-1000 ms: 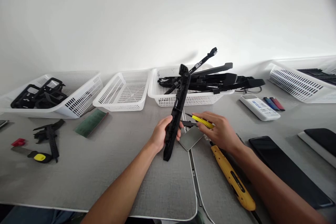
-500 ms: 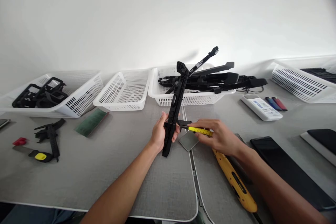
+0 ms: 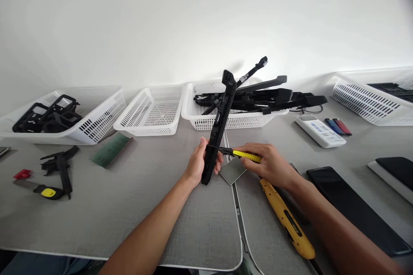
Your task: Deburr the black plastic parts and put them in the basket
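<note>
One black bar [image 3: 220, 123] slants within the left hand [image 3: 196, 164].

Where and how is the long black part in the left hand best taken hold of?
Probably by the straight lower half of the long black part, from the left, as the left hand does: its top end bends, and the slim yellow tool in the right hand points in from the right.

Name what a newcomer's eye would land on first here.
The long black plastic part, tilted in the left hand mid-picture, probably stands out most. Beside it, the right hand grips a slim yellow-handled tool, pointed at that part. Behind them, black pieces jut from a white basket.
</note>
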The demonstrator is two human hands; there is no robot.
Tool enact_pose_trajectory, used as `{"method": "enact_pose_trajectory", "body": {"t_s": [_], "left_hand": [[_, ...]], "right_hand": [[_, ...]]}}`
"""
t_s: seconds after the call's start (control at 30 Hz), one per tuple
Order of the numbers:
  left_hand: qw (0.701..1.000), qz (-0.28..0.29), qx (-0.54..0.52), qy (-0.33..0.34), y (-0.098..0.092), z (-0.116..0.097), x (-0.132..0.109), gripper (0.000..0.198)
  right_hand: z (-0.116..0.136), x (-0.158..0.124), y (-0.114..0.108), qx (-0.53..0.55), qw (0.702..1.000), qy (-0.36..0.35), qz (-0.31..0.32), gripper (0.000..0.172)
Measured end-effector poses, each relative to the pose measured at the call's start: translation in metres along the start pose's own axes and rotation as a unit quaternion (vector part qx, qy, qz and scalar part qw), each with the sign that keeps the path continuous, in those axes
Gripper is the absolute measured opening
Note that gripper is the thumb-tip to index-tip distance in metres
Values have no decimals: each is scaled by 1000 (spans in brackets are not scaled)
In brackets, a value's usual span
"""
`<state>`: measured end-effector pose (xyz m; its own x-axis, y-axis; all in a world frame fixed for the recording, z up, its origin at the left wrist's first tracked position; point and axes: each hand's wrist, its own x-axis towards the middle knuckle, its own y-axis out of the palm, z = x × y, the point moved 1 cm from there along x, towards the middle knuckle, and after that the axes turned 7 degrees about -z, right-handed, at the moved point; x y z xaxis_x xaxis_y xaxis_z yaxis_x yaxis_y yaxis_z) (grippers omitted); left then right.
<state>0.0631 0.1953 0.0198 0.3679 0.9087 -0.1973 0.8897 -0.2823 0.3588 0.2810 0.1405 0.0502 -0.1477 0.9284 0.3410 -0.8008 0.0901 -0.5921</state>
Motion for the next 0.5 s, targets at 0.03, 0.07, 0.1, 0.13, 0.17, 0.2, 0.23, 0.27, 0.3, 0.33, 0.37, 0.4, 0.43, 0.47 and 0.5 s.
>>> {"method": "enact_pose_trajectory", "body": {"t_s": [0.03,0.07,0.1,0.13,0.17,0.2,0.23,0.27,0.3,0.33,0.37,0.4,0.43,0.47,0.5], "left_hand": [[1000,3,6,-3,0,0,0,81],[1000,8,12,-5,-1,1,0,80],[1000,12,19,-5,-1,1,0,79],[1000,14,24,-3,-2,2,0,78],[1000,14,27,1,-2,2,0,77],[1000,12,26,6,-2,3,0,76],[1000,8,22,9,-2,3,0,77],[1000,2,16,10,-2,3,0,77],[1000,-3,9,11,-2,3,0,78],[1000,-6,3,11,-1,2,0,79],[1000,-9,-3,11,-1,2,-1,79],[1000,-11,-7,12,0,1,-1,80],[1000,-13,-8,14,0,0,-1,81],[1000,-15,-7,16,1,-1,-2,82],[1000,-18,-6,17,1,-2,-2,83]], "right_hand": [[-1,0,0,-9,1000,1,-16,30],[-1,0,1,-19,999,2,-34,30],[-1,0,1,-27,998,2,-52,30],[-1,0,1,-33,997,-1,-68,30],[0,0,1,-35,996,-5,-78,30],[0,0,1,-35,996,-11,-81,30],[1,0,1,-33,996,-18,-78,30],[1,-1,1,-30,997,-26,-69,31],[2,-1,2,-25,998,-35,-55,31],[1,-2,2,-21,998,-43,-39,30],[1,-2,3,-18,998,-48,-23,30],[1,-3,4,-17,999,-51,-8,30],[0,-3,5,-16,999,-51,6,30],[0,-3,6,-17,999,-50,13,31],[0,-3,6,-16,999,-48,18,32]]}}
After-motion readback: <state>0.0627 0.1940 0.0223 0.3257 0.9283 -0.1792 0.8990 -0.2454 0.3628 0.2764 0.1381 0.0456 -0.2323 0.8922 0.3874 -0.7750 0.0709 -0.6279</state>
